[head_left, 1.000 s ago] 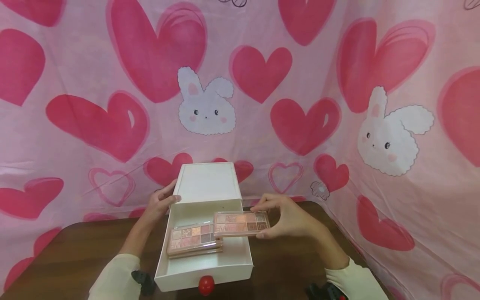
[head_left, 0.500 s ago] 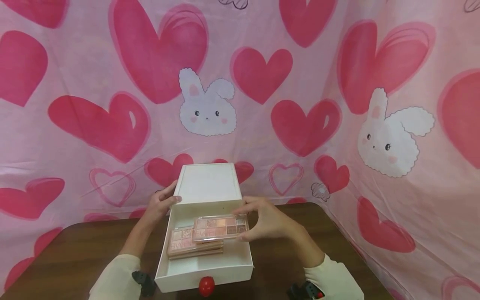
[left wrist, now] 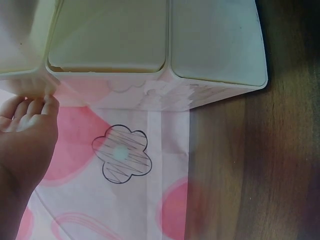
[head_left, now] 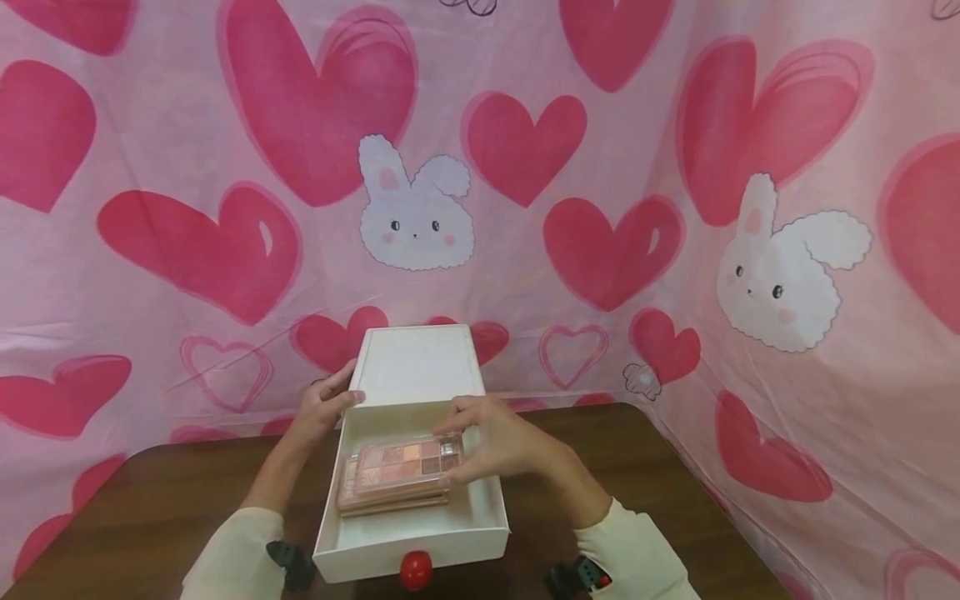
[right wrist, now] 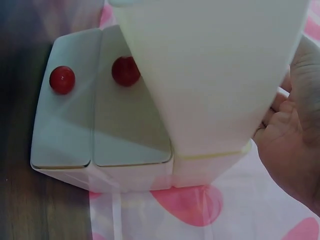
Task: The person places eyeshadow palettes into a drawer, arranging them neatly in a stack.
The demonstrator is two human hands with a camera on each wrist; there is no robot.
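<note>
A white drawer cabinet (head_left: 417,364) stands on the table with its top drawer (head_left: 412,552) pulled out. Inside lies a small stack of eyeshadow palettes (head_left: 393,503). My right hand (head_left: 502,437) pinches the right end of another eyeshadow palette (head_left: 397,463) between thumb and fingers, over the stack; whether it touches the stack I cannot tell. My left hand (head_left: 318,410) touches the cabinet's left side, its thumb on the top edge. In the left wrist view, the left hand's fingertips (left wrist: 35,106) meet the cabinet wall. The right wrist view hides the palettes behind the drawer.
A red knob (head_left: 416,570) sticks out from the open drawer's front. Two closed lower drawers (right wrist: 67,125) with red knobs show in the right wrist view. The dark wooden table (head_left: 607,467) reaches back to a pink heart-and-rabbit cloth (head_left: 510,250).
My right hand has carried the palette left, from the drawer's right edge to over the stack, and lowered it. The left hand has stayed on the cabinet.
</note>
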